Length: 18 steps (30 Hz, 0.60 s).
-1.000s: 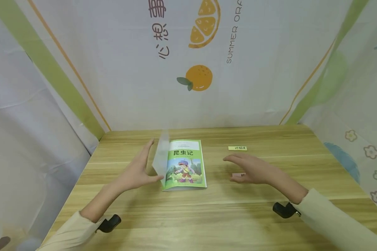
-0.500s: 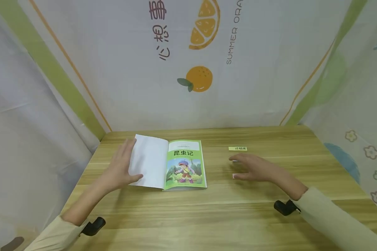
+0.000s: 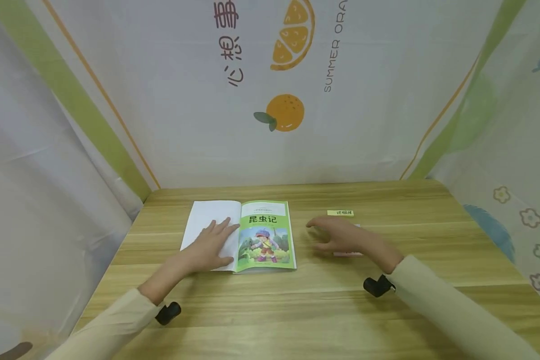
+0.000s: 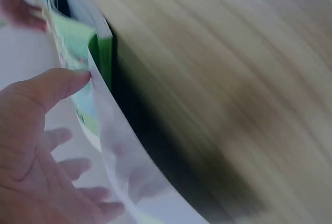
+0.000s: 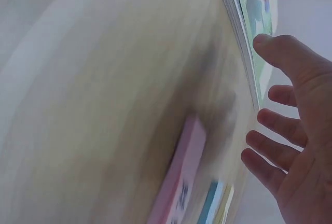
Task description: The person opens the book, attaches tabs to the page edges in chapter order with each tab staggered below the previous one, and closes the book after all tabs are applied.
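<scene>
An open book (image 3: 265,245) lies on the table, its green title page with a cartoon child on the right. The white inside of its cover (image 3: 202,212) is spread to the left. My left hand (image 3: 209,250) lies over that white side with fingers spread, and its thumb is near the fold. In the left wrist view, the thumb (image 4: 62,86) touches the fold's edge. My right hand (image 3: 342,235) hovers right of the book, fingers loosely bent and holding nothing. Under and beside it are a pink sticky-note pad (image 5: 179,182), a blue pad (image 5: 210,203) and a yellow pad (image 3: 340,213).
The wooden table (image 3: 270,320) carries the book and pads. White curtains with orange prints (image 3: 285,112) hang behind it and at both sides. Black wrist cameras (image 3: 168,313) sit at both cuffs.
The cover side has swung left from upright and now lies flat. My left hand followed it left, then came back right onto the white side. My right hand moved left toward the book.
</scene>
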Each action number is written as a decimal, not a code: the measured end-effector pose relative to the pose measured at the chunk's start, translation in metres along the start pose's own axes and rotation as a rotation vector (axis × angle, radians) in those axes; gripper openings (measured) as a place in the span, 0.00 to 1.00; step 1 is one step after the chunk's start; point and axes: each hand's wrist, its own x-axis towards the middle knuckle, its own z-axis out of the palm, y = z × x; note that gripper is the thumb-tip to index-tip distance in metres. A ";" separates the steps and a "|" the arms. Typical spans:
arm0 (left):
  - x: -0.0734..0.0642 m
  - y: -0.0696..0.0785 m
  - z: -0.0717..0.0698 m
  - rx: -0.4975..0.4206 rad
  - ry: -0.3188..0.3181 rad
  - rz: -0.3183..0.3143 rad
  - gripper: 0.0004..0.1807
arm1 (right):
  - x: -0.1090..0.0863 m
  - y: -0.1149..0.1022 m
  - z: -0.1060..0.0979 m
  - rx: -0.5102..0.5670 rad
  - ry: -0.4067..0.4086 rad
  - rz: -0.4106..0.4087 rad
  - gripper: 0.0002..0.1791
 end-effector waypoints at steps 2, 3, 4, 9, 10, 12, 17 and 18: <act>0.006 0.007 0.006 -0.003 -0.066 0.015 0.41 | 0.008 -0.006 0.006 0.012 -0.013 0.000 0.33; 0.008 0.010 0.008 -0.005 -0.097 0.023 0.39 | 0.012 -0.009 0.010 0.018 -0.024 0.002 0.33; 0.011 0.014 0.011 -0.006 -0.124 0.029 0.38 | 0.016 -0.012 0.013 0.020 -0.036 0.002 0.34; 0.019 0.028 0.021 0.002 -0.179 0.016 0.34 | 0.033 -0.032 0.025 0.040 -0.091 -0.046 0.35; 0.021 0.031 0.023 0.002 -0.177 0.015 0.33 | 0.035 -0.036 0.027 0.039 -0.099 -0.055 0.35; 0.024 0.037 0.026 0.008 -0.169 0.020 0.32 | 0.038 -0.043 0.030 0.029 -0.115 -0.077 0.36; 0.034 0.050 0.035 -0.005 -0.161 0.024 0.30 | 0.038 -0.056 0.035 -0.050 -0.134 -0.068 0.39; 0.036 0.052 0.036 -0.007 -0.161 0.024 0.31 | 0.037 -0.057 0.036 -0.067 -0.134 -0.058 0.40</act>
